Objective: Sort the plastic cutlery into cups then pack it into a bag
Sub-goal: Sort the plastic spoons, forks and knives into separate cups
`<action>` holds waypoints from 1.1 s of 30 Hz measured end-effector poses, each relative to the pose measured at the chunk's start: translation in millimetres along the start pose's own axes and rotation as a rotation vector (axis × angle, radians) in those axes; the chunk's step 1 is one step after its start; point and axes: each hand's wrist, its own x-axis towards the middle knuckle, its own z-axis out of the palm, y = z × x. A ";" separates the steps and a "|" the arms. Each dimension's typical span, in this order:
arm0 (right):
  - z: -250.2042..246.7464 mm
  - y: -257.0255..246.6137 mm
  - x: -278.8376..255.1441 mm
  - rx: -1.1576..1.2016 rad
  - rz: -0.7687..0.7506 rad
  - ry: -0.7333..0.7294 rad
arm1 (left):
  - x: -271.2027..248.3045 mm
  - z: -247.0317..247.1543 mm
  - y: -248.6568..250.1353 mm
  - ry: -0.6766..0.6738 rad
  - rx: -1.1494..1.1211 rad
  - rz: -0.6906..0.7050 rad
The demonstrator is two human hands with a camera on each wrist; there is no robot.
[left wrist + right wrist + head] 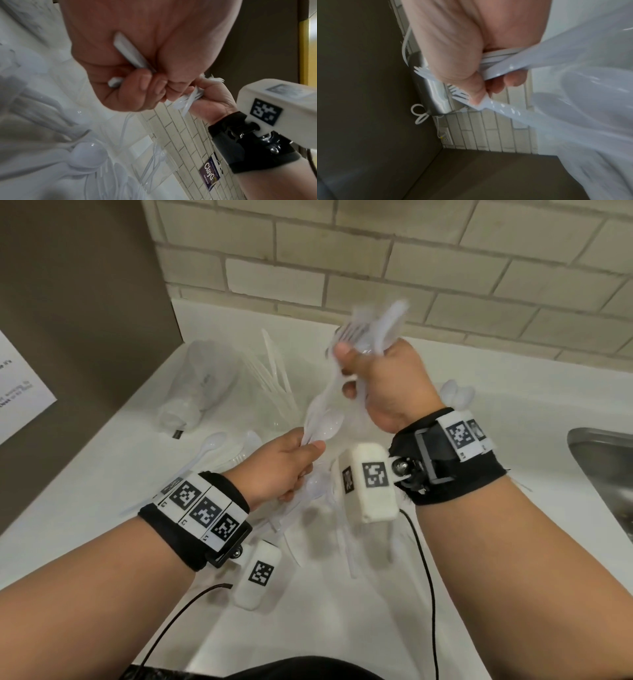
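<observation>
My right hand (346,371) is raised over the white counter (513,412) and grips a bundle of white plastic forks (366,330), tines up. In the right wrist view the fork tines (458,94) stick out past the thumb. Lower and to the left, my left hand (308,453) grips white spoons (323,426), whose handles reach up to the right hand's fingers. The left wrist view shows white handles (126,51) inside the left hand's curled fingers. A clear cup (274,392) holding knives stands behind the hands.
More clear cups (195,385) lie on their sides at the back left. Loose white cutlery (342,529) is scattered under my hands, and more spoons (457,395) lie behind the right wrist. A steel sink (606,474) is at the right, a brown panel (85,320) at the left.
</observation>
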 end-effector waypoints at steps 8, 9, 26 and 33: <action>-52.2 -24.6 43.4 0.025 -0.302 0.340 | 2.7 -2.3 -0.9 0.067 -0.064 0.013; -56.0 -15.5 51.0 0.003 -0.296 0.372 | 3.7 -2.0 -1.6 0.082 -0.058 0.024; -67.8 61.9 102.7 -0.451 0.097 0.289 | 9.9 6.3 5.6 0.122 -0.025 0.074; -50.8 24.3 52.8 -0.536 -0.163 0.290 | 6.5 10.9 10.4 0.083 -0.068 0.079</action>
